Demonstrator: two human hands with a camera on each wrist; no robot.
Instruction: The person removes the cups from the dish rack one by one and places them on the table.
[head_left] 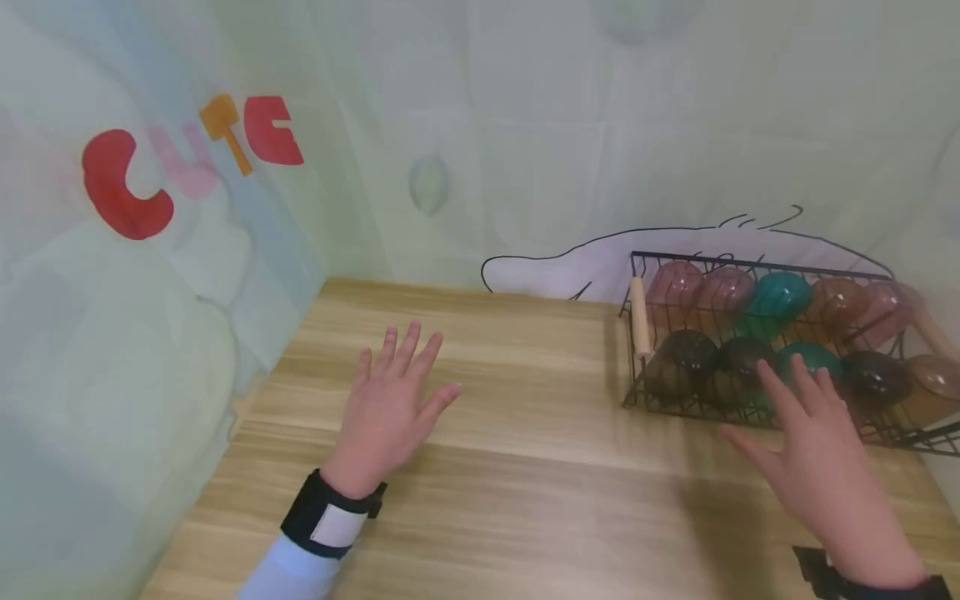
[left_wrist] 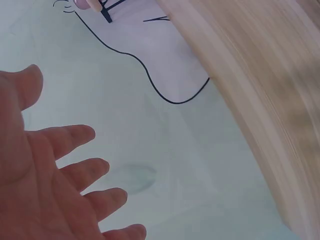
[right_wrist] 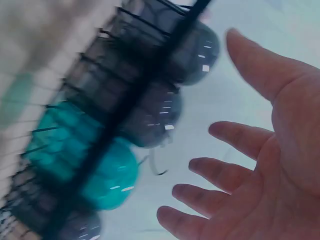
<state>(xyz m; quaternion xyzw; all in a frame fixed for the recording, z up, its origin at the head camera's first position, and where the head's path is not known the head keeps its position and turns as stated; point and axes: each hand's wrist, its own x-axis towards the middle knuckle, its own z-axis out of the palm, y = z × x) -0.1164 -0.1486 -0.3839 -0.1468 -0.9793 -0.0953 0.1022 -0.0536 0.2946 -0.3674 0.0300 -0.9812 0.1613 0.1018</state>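
My left hand (head_left: 386, 417) hovers palm down over the left part of the wooden table (head_left: 525, 492), fingers spread and holding nothing. At the right, my right hand (head_left: 821, 458) reaches toward a black wire basket (head_left: 757, 265) with its fingers spread. In the head view its fingertips overlap the basket's front row. The basket holds two rows of rounded, see-through goblet-like glasses: grey ones (head_left: 686, 358), teal ones (head_left: 780, 296), pink ones (head_left: 678, 283) and amber ones. In the right wrist view a teal glass (right_wrist: 112, 170) and grey glasses stand beside the spread fingers, with a gap between.
The basket has light wooden handles (head_left: 640, 317) at its ends and stands against the back wall. A printed cloth (head_left: 465, 125) covers the walls, with colored letters (head_left: 131, 187) on the left side. Dark straps are on both wrists.
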